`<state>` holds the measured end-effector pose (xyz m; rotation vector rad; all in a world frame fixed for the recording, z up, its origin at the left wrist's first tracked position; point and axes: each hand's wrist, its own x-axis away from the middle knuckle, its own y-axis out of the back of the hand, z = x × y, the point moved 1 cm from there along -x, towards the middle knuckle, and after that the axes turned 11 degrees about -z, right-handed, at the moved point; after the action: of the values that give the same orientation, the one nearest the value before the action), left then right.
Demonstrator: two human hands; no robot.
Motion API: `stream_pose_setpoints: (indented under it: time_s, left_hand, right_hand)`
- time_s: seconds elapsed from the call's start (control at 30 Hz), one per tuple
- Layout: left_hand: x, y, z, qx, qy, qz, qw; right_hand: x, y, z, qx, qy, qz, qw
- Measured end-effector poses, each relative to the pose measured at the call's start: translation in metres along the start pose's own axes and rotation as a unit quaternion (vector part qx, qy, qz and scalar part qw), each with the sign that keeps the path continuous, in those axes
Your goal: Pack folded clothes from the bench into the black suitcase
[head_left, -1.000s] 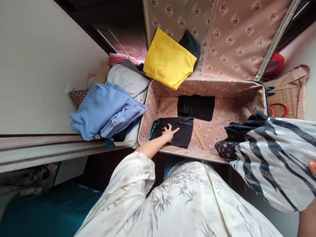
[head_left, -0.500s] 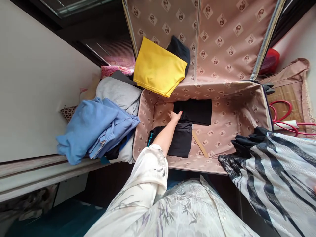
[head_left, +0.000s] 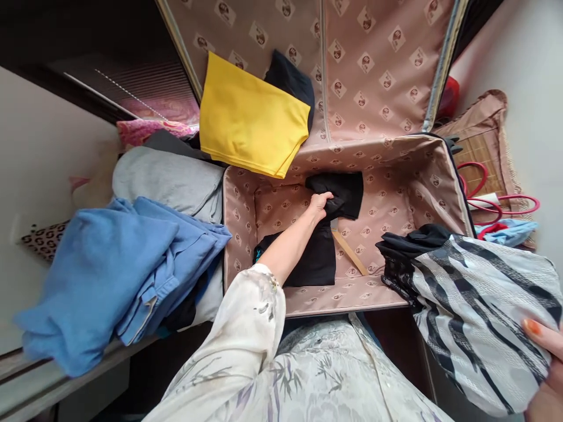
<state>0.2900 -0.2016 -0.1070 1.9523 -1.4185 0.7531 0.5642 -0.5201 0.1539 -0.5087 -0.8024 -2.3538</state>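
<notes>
An open suitcase [head_left: 417, 176] with a pink patterned lining lies in front of me. My left hand [head_left: 320, 204] reaches into it and grips the near edge of a folded black garment [head_left: 347, 192] at the back, bunching it. A second black folded garment [head_left: 314, 261] lies nearer, under my forearm. My right hand [head_left: 548, 369], at the bottom right corner, holds a stack of folded clothes topped by a black-and-white striped piece [head_left: 479, 299]. A yellow folded cloth [head_left: 248, 117] rests on the suitcase's far left rim against the raised lid.
Blue clothes [head_left: 118, 264] and a grey pillow [head_left: 169, 181] are piled left of the suitcase. A tan strap [head_left: 349, 252] lies on the suitcase floor. A red cable [head_left: 488, 202] and a woven mat lie to the right. A white wall stands at far left.
My left hand moved from the near black garment to the far one and closed on its edge, crumpling it. The view shifted left and closer.
</notes>
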Motion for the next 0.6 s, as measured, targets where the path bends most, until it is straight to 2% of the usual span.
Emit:
stream_pose_setpoints:
  time_s: [0.07, 0.23, 0.37, 0.5, 0.53, 0.6]
  left_hand:
    - [0.003, 0.007, 0.001, 0.026, 0.009, 0.005, 1.000]
    - [0.005, 0.034, 0.008, -0.098, -0.058, -0.128, 0.985]
    - [0.005, 0.051, 0.007, -0.142, -0.088, -0.143, 0.975]
    - [0.014, 0.068, -0.004, -0.263, -0.195, -0.192, 0.925]
    - [0.018, 0.072, -0.006, -0.273, -0.222, -0.186, 0.917]
    - [0.029, 0.076, -0.006, -0.228, -0.229, -0.117, 0.939]
  right_hand:
    - [0.011, -0.003, 0.002, -0.024, -0.028, -0.006, 0.999]
    - [0.027, -0.011, 0.009, -0.083, -0.018, -0.064, 0.994]
    - [0.033, -0.015, 0.021, -0.076, 0.014, -0.034, 0.996]
    - [0.042, -0.037, 0.039, -0.107, 0.061, -0.005, 0.992]
    - [0.045, -0.048, 0.045, -0.119, 0.066, 0.019, 0.991]
    - [0.051, -0.073, 0.059, -0.142, 0.083, 0.093, 0.982]
